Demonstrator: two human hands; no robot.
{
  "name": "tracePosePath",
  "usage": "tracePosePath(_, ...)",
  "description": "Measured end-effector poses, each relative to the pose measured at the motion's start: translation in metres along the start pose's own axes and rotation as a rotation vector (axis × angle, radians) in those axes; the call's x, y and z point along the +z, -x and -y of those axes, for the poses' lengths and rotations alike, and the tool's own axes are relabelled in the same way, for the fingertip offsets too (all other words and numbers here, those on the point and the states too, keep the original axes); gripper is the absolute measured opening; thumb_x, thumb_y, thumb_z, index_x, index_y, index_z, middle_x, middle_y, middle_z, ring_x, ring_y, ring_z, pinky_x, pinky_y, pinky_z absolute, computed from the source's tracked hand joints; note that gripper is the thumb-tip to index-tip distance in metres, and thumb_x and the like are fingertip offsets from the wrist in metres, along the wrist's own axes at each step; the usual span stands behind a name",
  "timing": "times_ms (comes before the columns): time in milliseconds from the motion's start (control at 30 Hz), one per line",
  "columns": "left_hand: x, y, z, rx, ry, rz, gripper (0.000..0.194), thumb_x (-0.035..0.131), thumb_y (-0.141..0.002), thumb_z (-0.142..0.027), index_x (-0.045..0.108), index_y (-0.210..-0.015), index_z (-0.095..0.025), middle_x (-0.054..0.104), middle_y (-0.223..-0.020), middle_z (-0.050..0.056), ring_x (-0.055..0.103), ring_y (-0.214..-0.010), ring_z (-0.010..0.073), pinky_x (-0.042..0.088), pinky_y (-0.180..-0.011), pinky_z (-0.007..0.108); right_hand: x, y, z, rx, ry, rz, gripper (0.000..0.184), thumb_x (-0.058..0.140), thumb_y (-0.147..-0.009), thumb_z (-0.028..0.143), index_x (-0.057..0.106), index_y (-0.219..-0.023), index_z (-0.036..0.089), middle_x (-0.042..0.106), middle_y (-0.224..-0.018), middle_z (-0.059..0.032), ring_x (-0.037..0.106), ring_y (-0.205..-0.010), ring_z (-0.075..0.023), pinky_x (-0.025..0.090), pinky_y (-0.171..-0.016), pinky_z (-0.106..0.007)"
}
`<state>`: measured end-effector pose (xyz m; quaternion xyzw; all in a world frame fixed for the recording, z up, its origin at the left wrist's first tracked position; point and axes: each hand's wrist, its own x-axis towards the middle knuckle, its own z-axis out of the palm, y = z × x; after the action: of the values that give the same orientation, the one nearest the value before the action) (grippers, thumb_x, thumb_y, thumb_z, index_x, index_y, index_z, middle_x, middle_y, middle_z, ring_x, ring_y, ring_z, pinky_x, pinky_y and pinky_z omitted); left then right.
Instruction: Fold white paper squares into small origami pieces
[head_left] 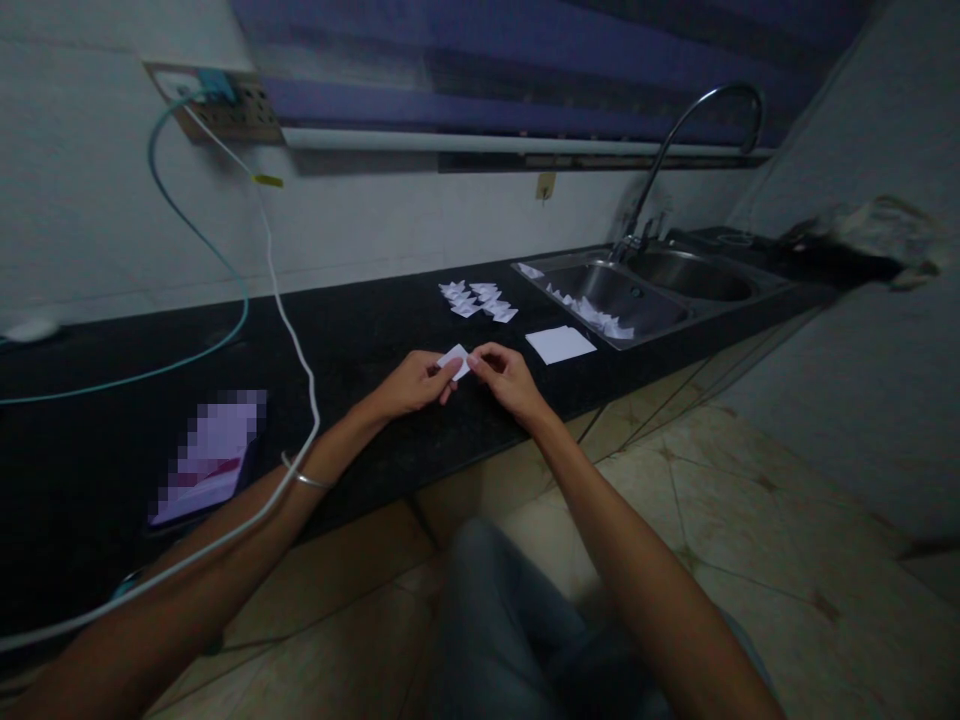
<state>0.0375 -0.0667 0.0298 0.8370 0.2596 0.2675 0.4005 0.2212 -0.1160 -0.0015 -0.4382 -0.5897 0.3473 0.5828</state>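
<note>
Between my two hands, just above the black countertop, is a small white piece of paper. My left hand pinches it with the thumb on top. At its right edge, the fingertips of my right hand are closed on the same paper. Beyond my hands lie several small folded paper pieces, set in rows. A stack of white paper sheets rests to the right of my right hand, near the sink.
More folded paper pieces line the front rim of the metal sink, under a curved faucet. At left lies a phone. A white cable passes over my left forearm from the wall socket.
</note>
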Motion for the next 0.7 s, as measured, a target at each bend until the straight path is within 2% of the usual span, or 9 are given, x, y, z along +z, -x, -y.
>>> tracePosePath(133, 0.0, -0.001, 0.002, -0.006, 0.034, -0.042, 0.057, 0.046, -0.096, -0.062, 0.06, -0.065, -0.016, 0.056, -0.052, 0.0, 0.047, -0.045, 0.0092, 0.034, -0.046, 0.02, 0.0, 0.001, 0.003, -0.017, 0.021, 0.052, 0.03, 0.069, -0.084, 0.049, 0.068, -0.083, 0.019, 0.066, -0.081, -0.0009, 0.058, -0.076, -0.0147, 0.047, -0.072, -0.028)
tracePosePath(267, -0.003, -0.002, 0.005, -0.003, 0.109, -0.083, 0.046, 0.048, -0.097, -0.057, 0.06, -0.079, -0.017, 0.057, -0.06, -0.001, 0.048, -0.047, 0.0087, 0.036, -0.046, 0.02, -0.001, 0.002, 0.003, -0.031, 0.028, 0.063, 0.027, 0.069, -0.085, 0.045, 0.068, -0.08, 0.018, 0.064, -0.077, 0.0, 0.056, -0.073, -0.0145, 0.045, -0.07, -0.028)
tracePosePath(367, -0.004, -0.004, 0.008, 0.02, 0.072, -0.14, 0.039, 0.05, -0.098, -0.05, 0.056, -0.077, -0.018, 0.054, -0.059, -0.002, 0.047, -0.047, 0.0087, 0.035, -0.046, 0.02, 0.0, 0.002, 0.003, -0.006, 0.036, 0.037, 0.026, 0.069, -0.084, 0.044, 0.068, -0.078, 0.019, 0.063, -0.076, 0.0, 0.055, -0.072, -0.0144, 0.043, -0.067, -0.027)
tracePosePath(567, -0.001, -0.007, 0.014, 0.116, -0.146, -0.245, 0.036, 0.046, -0.098, -0.037, 0.051, -0.069, -0.018, 0.05, -0.06, -0.003, 0.045, -0.055, 0.0102, 0.034, -0.052, 0.021, 0.0, 0.002, 0.005, 0.018, 0.033, 0.017, 0.022, 0.068, -0.082, 0.04, 0.068, -0.075, 0.02, 0.063, -0.075, -0.0003, 0.054, -0.072, -0.0151, 0.042, -0.065, -0.027)
tracePosePath(700, 0.001, -0.006, 0.013, 0.119, -0.14, -0.214, 0.036, 0.044, -0.099, -0.038, 0.053, -0.07, -0.017, 0.05, -0.059, -0.003, 0.045, -0.053, 0.0102, 0.035, -0.051, 0.021, -0.001, 0.002, 0.007, 0.048, 0.012, 0.01, 0.017, 0.066, -0.08, 0.035, 0.067, -0.072, 0.02, 0.062, -0.073, 0.0002, 0.054, -0.072, -0.0156, 0.042, -0.064, -0.027)
